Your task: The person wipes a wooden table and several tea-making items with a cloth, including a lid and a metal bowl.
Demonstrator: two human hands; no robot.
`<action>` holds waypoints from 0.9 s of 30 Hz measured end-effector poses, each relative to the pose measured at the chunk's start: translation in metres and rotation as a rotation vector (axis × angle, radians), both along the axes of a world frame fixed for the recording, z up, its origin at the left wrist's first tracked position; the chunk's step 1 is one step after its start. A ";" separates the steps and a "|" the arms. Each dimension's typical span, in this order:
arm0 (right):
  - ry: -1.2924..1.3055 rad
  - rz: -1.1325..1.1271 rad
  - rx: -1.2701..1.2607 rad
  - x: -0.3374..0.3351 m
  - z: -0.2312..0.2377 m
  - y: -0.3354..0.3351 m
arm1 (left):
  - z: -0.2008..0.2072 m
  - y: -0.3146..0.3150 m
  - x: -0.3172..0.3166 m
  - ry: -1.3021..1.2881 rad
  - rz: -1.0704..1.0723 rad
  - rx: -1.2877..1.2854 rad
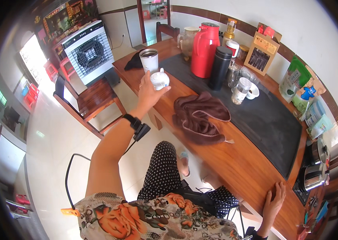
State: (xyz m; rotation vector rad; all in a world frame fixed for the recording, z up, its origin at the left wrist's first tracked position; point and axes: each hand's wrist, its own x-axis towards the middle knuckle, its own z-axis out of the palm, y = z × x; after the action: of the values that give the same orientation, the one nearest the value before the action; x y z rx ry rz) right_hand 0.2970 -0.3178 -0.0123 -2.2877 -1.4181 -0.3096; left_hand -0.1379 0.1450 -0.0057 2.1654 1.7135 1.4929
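My left hand [150, 89] is stretched out over the table's far left end, its fingers closed around a small white lidded teapot [160, 81]. Right behind it stands a white tumbler [150, 63] with a dark inside and no lid on. My right hand [274, 201] lies on the near right edge of the wooden table, fingers extended, holding nothing. Between the hands a crumpled brown cloth [197, 116] rests partly on the wood and partly on the dark inlaid panel [261, 128].
Along the back stand a red thermos jug [205, 50], a black flask [219, 69], a clear jar with a white lid [241, 91] and a white cup [253, 93]. Several bags [295, 80] line the wall. Metal pots [315, 176] stand at right. A wooden chair [93, 100] is at left.
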 end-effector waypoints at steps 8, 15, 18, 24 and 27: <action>0.033 -0.042 0.009 -0.004 0.001 0.001 | 0.018 0.042 0.005 0.175 0.060 -0.489; 0.062 -0.045 0.059 -0.007 0.006 0.006 | -0.009 0.043 -0.015 0.157 -0.223 -0.306; 0.054 -0.002 0.061 -0.007 0.008 0.008 | 0.009 0.004 0.013 0.001 -0.308 -0.244; 0.059 -0.056 0.033 -0.005 0.011 0.003 | 0.070 -0.077 0.122 0.243 -0.853 -0.163; 0.073 -0.046 0.035 -0.008 0.008 0.006 | 0.074 -0.094 0.190 0.378 -1.024 -0.180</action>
State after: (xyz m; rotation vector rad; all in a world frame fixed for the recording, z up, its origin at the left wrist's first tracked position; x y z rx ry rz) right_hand 0.2894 -0.3122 -0.0041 -2.2823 -1.3150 -0.2597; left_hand 0.0518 0.0512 0.0678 2.6309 0.4763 0.6546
